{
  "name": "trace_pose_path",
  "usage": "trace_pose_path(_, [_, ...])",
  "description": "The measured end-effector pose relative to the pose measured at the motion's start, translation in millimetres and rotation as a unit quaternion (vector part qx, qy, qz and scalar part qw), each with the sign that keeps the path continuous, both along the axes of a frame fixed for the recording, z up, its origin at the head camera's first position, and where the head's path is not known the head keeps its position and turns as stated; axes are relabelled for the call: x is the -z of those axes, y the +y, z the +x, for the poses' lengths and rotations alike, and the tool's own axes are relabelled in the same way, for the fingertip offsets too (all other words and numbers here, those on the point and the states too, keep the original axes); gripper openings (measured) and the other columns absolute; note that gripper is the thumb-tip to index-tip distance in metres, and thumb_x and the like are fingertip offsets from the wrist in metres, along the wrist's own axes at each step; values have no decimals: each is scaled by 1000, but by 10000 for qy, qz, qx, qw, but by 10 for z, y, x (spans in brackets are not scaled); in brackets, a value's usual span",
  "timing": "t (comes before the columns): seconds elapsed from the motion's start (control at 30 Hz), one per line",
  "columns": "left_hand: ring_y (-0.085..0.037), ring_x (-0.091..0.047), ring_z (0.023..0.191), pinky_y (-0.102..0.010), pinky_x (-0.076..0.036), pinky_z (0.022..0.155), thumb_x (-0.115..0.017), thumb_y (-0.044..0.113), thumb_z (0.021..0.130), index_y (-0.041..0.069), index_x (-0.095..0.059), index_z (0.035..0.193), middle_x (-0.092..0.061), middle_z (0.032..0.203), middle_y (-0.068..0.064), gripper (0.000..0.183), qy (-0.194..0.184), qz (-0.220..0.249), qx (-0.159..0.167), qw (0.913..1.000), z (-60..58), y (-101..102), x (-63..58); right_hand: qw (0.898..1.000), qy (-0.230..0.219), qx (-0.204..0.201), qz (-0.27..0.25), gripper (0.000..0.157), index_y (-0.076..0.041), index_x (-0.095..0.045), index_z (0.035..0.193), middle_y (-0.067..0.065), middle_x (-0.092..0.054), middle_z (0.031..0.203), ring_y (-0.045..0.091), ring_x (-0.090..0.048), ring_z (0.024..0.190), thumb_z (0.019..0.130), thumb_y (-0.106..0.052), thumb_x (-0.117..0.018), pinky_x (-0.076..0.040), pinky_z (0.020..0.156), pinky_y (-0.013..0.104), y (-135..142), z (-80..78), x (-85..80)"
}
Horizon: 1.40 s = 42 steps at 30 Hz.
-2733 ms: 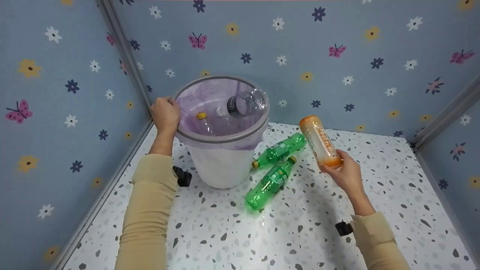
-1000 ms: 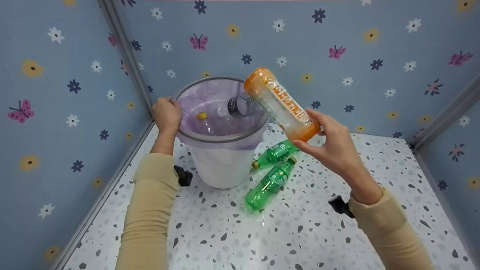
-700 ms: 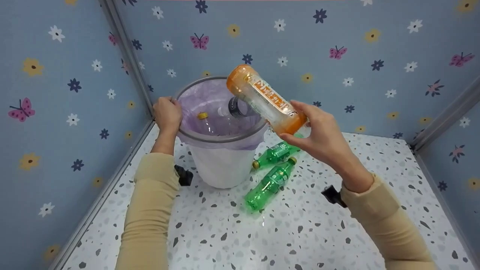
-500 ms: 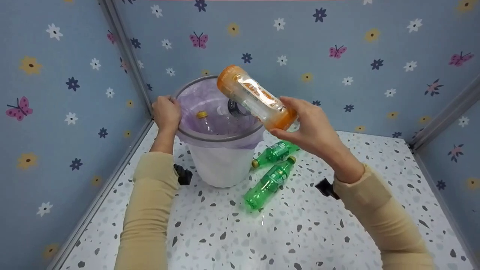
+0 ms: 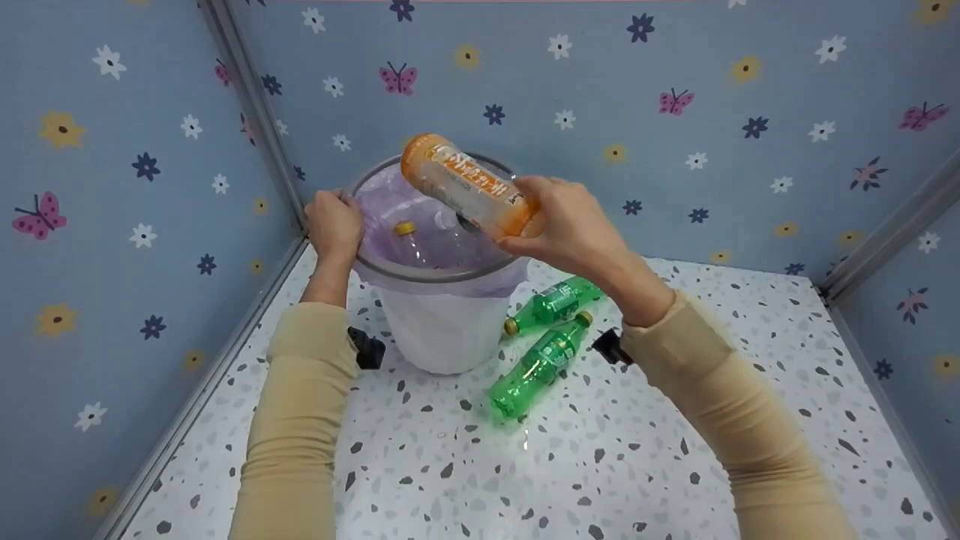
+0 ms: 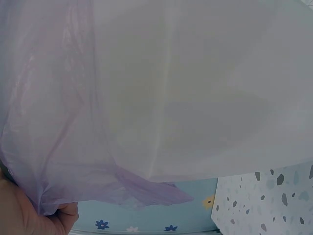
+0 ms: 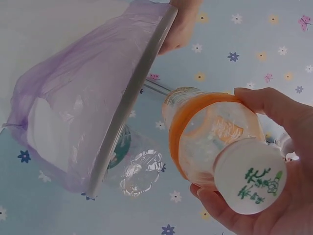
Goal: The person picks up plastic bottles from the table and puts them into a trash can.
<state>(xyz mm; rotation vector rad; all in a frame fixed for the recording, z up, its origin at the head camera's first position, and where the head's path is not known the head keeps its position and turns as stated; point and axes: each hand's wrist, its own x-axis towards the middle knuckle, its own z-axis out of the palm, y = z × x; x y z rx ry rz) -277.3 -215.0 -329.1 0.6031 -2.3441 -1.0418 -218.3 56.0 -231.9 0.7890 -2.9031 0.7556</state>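
My left hand (image 5: 335,227) grips the grey rim of a white trash bin (image 5: 446,330) together with its purple liner bag (image 6: 54,122). My right hand (image 5: 574,225) holds a clear plastic bottle with an orange label (image 5: 465,180) by its capped end, tilted over the bin's mouth. Its white cap (image 7: 251,176) faces the right wrist camera. Inside the bin stands a clear bottle with a yellow cap (image 5: 407,244). Another clear bottle (image 7: 142,171) sticks out past the rim; in the head view the orange bottle and my hand mostly hide it.
Two green plastic bottles lie on the speckled table right of the bin, a nearer one (image 5: 541,365) and a farther one (image 5: 559,300), partly behind my right arm. Blue flowered walls (image 5: 585,172) enclose the back and both sides, with a metal strip (image 5: 251,112) at the left corner.
My right hand has carried the orange-labelled bottle leftward, from over the table to above the bin's mouth, tilting it further over. My left hand keeps its grip on the rim.
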Motion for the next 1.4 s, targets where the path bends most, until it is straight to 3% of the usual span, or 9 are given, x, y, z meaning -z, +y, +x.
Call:
trace_pose_path(0.63, [-20, -39, 61, -33, -32, 54, -40, 12, 91, 10, -35, 58, -38, 59, -3, 33, -30, -20, -24, 10000, -2, 2, -12, 9979, 116, 72, 627, 56, -7, -51, 118, 5, -55, 103, 17, -48, 87, 71, -29, -73, -44, 76, 28, -435, -325, 65])
trace_pose_path(1.0, [-24, -46, 70, -40, -39, 64, -41, 9, 89, 8, -38, 60, -52, 68, -12, 30, 44, -251, -17, 9997, 15, 8, -11, 9955, 347, -50, 882, 49, -4, -57, 107, 7, -56, 97, 18, -49, 84, 66, -23, -76, -44, 73, 29, -504, -437, 158])
trace_pose_path(1.23, [-26, -51, 78, -42, -40, 70, -40, 11, 90, 2, -49, 69, -60, 84, -18, 25, 7, -114, -4, 9999, 16, 18, -6, 9971, 222, 128, 714, 43, -6, -59, 110, 7, -55, 108, 19, -49, 97, 69, -7, -71, -44, 78, 30, -483, -521, 229])
trace_pose_path(1.4, [-25, -48, 75, -41, -40, 70, -40, 11, 91, 0, -54, 74, -60, 84, -18, 25, 50, -76, 7, 10000, 14, 18, 3, 9983, 424, 98, 379, 40, -5, -59, 110, 8, -58, 108, 18, -52, 98, 73, -14, -72, -43, 81, 30, -440, -541, 248])
